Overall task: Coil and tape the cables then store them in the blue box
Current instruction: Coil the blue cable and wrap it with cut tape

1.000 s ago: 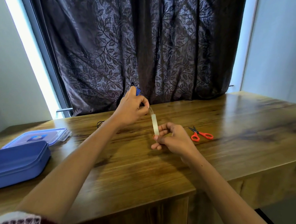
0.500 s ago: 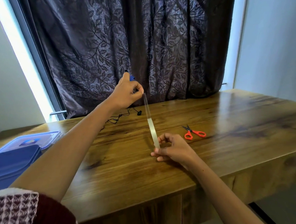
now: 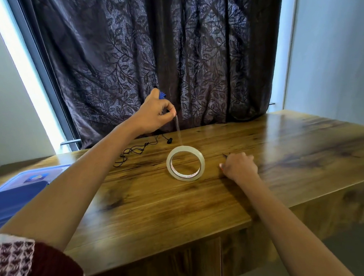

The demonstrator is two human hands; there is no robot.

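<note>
A dark leaf-patterned curtain (image 3: 160, 52) hangs behind the wooden table (image 3: 173, 211), between pale walls (image 3: 337, 57).

The bench (image 3: 282, 143) is wood, brown with dark streaky grain, varnished smooth enough to carry a soft glare. On it the tape roll (image 3: 184, 178) is clear glossy plastic film, milky where the layers stack, and the strip of tape (image 3: 178, 130) drawn up from it is nearly see-through with a thin shine. The cable (image 3: 134, 150) looks like thin black plastic, matt. The blue box (image 3: 9, 204) is smooth, dull-finished plastic; the lid (image 3: 27, 177) is paler, translucent plastic. The curtain (image 3: 139, 51) is dark woven cloth with a raised leaf pattern and a faint sheen. The sleeve (image 3: 12, 257) is coarse knit.
</note>
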